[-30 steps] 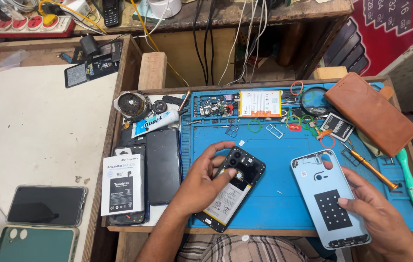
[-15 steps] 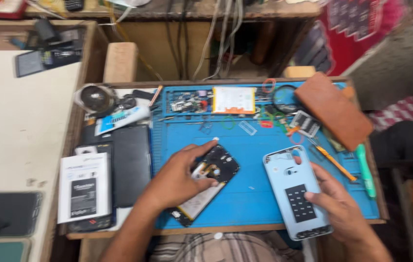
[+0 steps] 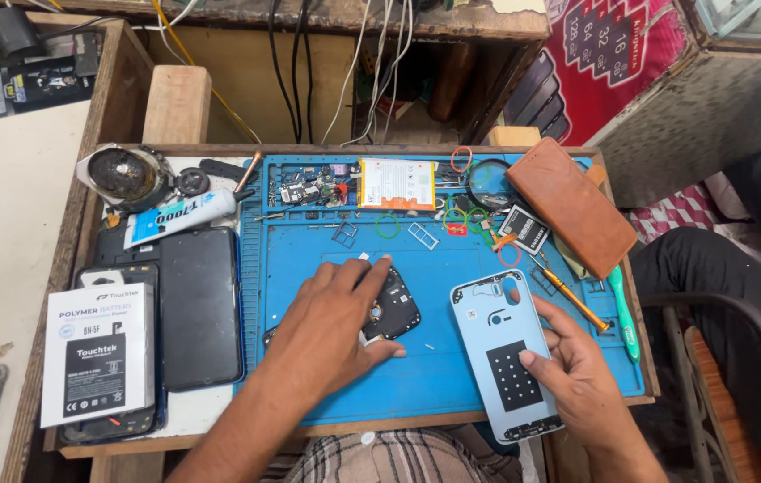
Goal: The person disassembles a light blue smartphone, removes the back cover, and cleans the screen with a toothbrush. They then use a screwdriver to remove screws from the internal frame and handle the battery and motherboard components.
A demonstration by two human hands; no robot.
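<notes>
Under left hand (image 3: 331, 331), dark opened phone (image 3: 391, 306)

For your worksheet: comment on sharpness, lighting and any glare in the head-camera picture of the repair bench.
Head view: sharp throughout, with no motion blur on the left hand or right hand; even, soft light with only faint shadows on the blue mat; mild sheen on the dark phone screen; straight edges bow slightly near the frame's borders.

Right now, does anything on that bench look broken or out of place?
Yes: the dark phone under the left hand lies open with its insides bare, and its pale blue back cover is off, held by the right hand with its lower end past the blue mat's front edge. Loose parts litter the mat's far side.
</notes>
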